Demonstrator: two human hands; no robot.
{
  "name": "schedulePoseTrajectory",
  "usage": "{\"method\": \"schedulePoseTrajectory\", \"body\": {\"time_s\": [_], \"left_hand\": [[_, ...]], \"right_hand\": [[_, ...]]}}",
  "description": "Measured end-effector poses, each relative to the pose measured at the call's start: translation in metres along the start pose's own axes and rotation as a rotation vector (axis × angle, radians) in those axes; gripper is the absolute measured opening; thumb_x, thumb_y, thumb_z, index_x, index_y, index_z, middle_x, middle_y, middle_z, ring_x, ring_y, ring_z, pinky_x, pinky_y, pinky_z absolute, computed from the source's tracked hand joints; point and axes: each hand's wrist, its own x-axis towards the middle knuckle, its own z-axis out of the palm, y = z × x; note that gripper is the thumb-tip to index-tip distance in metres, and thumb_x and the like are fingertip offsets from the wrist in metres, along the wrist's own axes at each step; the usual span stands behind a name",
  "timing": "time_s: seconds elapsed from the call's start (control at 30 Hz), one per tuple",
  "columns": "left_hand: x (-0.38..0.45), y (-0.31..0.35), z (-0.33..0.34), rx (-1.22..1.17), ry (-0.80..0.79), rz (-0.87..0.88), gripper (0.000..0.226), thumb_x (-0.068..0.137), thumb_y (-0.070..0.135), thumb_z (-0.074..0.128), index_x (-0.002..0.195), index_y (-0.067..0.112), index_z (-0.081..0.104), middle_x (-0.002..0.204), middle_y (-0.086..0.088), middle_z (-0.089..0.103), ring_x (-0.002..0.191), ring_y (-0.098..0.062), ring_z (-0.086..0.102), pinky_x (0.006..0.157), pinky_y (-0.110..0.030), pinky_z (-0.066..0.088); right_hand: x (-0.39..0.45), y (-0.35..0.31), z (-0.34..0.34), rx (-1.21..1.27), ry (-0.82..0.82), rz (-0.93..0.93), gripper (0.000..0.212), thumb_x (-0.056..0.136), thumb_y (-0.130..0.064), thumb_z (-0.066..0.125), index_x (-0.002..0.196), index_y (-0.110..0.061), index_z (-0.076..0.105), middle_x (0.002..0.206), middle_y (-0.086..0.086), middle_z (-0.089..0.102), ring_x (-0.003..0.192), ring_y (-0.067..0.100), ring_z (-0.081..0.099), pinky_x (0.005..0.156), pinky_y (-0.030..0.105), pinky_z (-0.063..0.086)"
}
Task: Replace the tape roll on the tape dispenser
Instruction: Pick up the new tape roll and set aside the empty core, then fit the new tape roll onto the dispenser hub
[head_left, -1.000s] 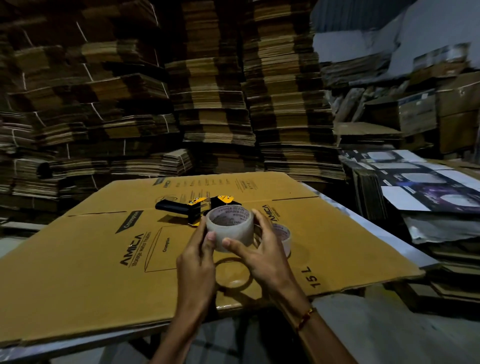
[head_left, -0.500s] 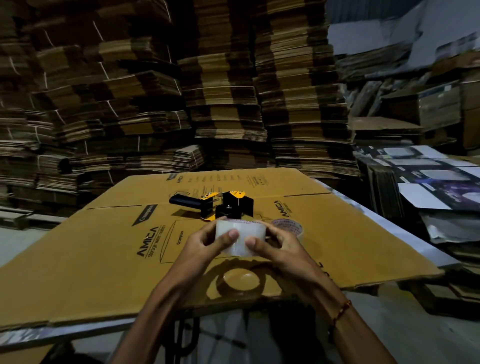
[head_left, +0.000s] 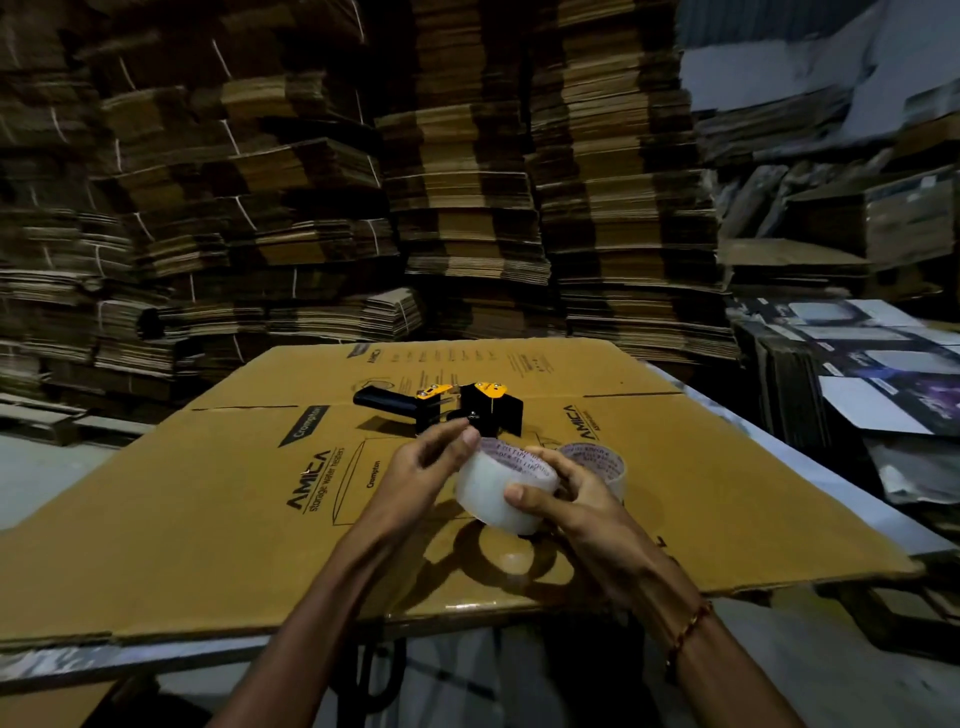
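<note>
I saw a dim storeroom walled with tall stacks of flattened cartons (head_left: 457, 171), brown and tied in bundles, rising behind the flattened cardboard box (head_left: 208, 514) that served as the work surface. That box, printed with black lettering, lay spread flat over a table whose pale edge (head_left: 130, 657) showed under its near side. To the right of the box, printed dark and white sheets (head_left: 878, 384) were piled in a heap, with more cartons (head_left: 909, 223) behind them.

On the far middle of the box lay the tape dispenser (head_left: 441, 408), black with yellow tabs, its handle pointing left. Nearer to me than the dispenser, both hands held a full tape roll (head_left: 491, 491) of clear tape just above the box, casting a ring-shaped shadow below. My left hand (head_left: 421, 467) touched the roll's upper left rim, its fingers gently curled and its fingertips at the edge. My right hand (head_left: 571, 499) gripped the roll from the right, its thumb pressed on the outer face and its fingers curled over the top rim. A red thread bracelet (head_left: 688, 626) circled that wrist.

A second tape roll (head_left: 602, 460), thinner, lay on the box just right of the held roll, partly hidden behind my right hand.
</note>
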Motion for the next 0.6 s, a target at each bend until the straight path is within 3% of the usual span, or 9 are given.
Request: {"method": "schedulePoseTrajectory", "body": {"time_s": [0.03,0.13,0.27,0.4,0.53,0.6], "left_hand": [[0.009,-0.004,0.001,-0.009,0.105,-0.018,0.052,0.092,0.04,0.061,0.14,0.023,0.051,0.138,-0.001,0.054,0.115,-0.012,0.056,0.077,-0.022,0.053],[0.037,-0.025,-0.003,0.205,0.259,-0.047,0.062,0.092,0.031,0.068,0.147,0.022,0.042,0.149,-0.003,0.048,0.131,-0.023,0.049,0.104,-0.043,0.047],[0.062,-0.04,0.002,0.413,0.132,-0.042,0.092,0.084,0.025,0.078,0.156,0.017,0.021,0.16,-0.009,0.031,0.145,-0.029,0.034,0.114,-0.044,0.037],[0.077,-0.043,0.012,0.402,0.105,-0.062,0.104,0.078,0.023,0.084,0.157,0.019,0.017,0.162,-0.009,0.028,0.145,-0.031,0.033,0.113,-0.043,0.037],[0.081,-0.048,0.013,0.266,0.133,-0.105,0.094,0.072,0.018,0.086,0.139,0.051,0.028,0.149,-0.005,0.046,0.126,-0.03,0.057,0.098,-0.053,0.054],[0.084,-0.053,0.011,0.293,0.142,-0.091,0.086,0.068,0.025,0.085,0.129,0.055,0.032,0.141,0.001,0.055,0.118,-0.026,0.061,0.093,-0.052,0.056]], "right_hand": [[0.002,0.003,-0.001,-0.004,0.023,-0.017,0.077,0.053,-0.036,0.097,0.122,-0.034,0.062,0.127,0.005,0.068,0.114,0.027,0.068,0.097,0.053,0.055],[0.005,0.008,-0.003,-0.115,0.07,-0.097,0.093,0.053,-0.044,0.097,0.134,-0.039,0.052,0.132,-0.003,0.065,0.119,0.02,0.064,0.095,0.049,0.057],[0.008,0.013,-0.006,-0.309,0.088,-0.241,0.089,0.065,-0.034,0.093,0.132,-0.055,0.038,0.134,-0.023,0.055,0.126,0.0,0.053,0.098,0.025,0.05],[0.011,0.014,-0.005,-0.544,0.134,-0.387,0.096,0.068,-0.033,0.092,0.135,-0.053,0.026,0.129,-0.048,0.037,0.125,-0.02,0.039,0.099,0.008,0.038],[0.023,0.016,-0.007,-0.718,0.151,-0.54,0.101,0.072,-0.029,0.089,0.142,-0.05,0.018,0.15,-0.025,0.03,0.138,-0.012,0.031,0.106,0.005,0.03],[0.033,0.018,-0.007,-0.789,0.157,-0.594,0.105,0.074,-0.029,0.087,0.146,-0.05,0.014,0.152,-0.021,0.026,0.141,-0.01,0.025,0.111,0.005,0.025]]}}
